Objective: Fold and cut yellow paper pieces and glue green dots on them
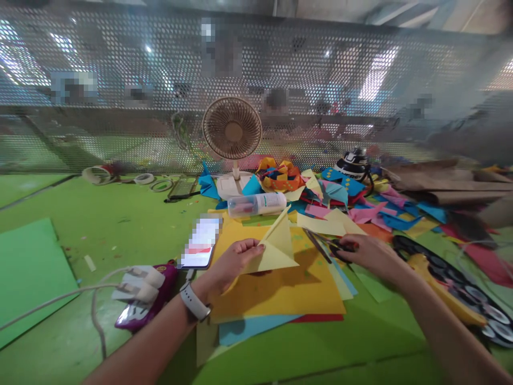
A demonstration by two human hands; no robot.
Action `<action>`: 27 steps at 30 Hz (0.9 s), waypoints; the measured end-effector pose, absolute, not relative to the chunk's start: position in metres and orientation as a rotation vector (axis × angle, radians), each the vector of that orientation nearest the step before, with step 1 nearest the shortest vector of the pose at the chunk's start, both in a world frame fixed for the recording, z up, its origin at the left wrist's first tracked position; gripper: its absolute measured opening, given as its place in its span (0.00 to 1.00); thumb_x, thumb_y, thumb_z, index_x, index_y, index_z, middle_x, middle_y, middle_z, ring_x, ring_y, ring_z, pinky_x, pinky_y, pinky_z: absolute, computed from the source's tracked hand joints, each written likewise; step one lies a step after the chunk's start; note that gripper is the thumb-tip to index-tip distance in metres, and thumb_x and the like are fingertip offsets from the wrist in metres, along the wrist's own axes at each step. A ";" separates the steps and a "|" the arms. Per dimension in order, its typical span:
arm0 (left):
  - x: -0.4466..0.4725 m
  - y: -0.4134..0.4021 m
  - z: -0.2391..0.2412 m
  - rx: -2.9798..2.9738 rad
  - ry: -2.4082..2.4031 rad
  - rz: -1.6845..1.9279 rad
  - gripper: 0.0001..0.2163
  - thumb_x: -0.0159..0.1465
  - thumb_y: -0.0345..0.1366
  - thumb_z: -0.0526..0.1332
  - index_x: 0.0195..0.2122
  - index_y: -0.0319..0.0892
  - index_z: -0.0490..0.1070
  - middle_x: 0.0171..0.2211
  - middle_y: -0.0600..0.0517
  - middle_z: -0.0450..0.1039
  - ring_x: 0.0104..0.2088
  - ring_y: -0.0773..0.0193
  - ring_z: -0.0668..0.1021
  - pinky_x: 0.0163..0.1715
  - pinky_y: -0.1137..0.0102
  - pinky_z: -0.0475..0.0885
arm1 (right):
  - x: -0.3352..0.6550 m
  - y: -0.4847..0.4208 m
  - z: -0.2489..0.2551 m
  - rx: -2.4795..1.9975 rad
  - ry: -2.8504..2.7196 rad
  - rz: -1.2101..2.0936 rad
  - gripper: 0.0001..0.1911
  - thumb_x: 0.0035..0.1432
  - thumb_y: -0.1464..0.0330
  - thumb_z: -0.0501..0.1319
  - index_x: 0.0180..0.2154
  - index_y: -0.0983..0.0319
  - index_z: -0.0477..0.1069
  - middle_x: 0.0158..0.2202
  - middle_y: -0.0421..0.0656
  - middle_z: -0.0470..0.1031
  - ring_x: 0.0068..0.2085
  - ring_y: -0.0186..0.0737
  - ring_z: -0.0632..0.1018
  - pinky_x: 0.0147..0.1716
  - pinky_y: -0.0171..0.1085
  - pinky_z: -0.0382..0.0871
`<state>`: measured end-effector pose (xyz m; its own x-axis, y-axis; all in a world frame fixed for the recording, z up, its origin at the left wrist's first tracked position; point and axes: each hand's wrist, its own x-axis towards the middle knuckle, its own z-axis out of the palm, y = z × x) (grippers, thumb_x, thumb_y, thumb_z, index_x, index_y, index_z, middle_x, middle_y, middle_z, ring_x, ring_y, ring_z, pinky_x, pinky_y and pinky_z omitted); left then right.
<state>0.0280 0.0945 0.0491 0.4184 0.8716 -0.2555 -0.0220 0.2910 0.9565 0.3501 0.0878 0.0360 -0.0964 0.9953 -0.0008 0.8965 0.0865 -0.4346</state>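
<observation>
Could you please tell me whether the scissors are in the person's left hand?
No, the right hand holds the scissors, while the left hand pinches the folded pale yellow paper.

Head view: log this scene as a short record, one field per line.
Left hand: pinching a folded pale yellow paper
Right hand: on the scissors, at the handle end
Beneath the folded paper: orange-yellow sheets
Left wrist: white-banded watch
Left of the sheets: phone, screen lit
Beyond the sheets: clear bottle on its side
Farther back: standing fan
Far left: green sheet
</observation>
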 end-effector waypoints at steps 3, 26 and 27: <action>0.027 0.094 0.054 1.060 0.904 0.697 0.14 0.53 0.45 0.63 0.35 0.40 0.68 0.32 0.52 0.71 0.32 0.64 0.73 0.32 0.67 0.71 | 0.356 0.090 0.032 -1.986 -2.156 0.205 0.13 0.48 0.57 0.59 0.31 0.59 0.74 0.32 0.44 0.73 0.33 0.43 0.73 0.27 0.35 0.58; 0.017 0.096 0.040 1.667 0.906 0.193 0.18 0.56 0.51 0.56 0.34 0.40 0.70 0.24 0.53 0.71 0.20 0.68 0.70 0.21 0.73 0.63 | 0.271 0.049 0.005 -0.774 -2.598 -0.241 0.16 0.59 0.74 0.53 0.48 0.56 0.67 0.54 0.46 0.66 0.54 0.43 0.65 0.49 0.45 0.63; 0.018 0.096 0.040 1.787 0.939 0.237 0.17 0.55 0.50 0.57 0.35 0.41 0.71 0.25 0.52 0.71 0.23 0.67 0.71 0.23 0.73 0.63 | 0.272 0.051 0.002 -0.793 -2.578 -0.203 0.15 0.58 0.74 0.53 0.47 0.56 0.68 0.52 0.46 0.68 0.52 0.43 0.67 0.47 0.45 0.64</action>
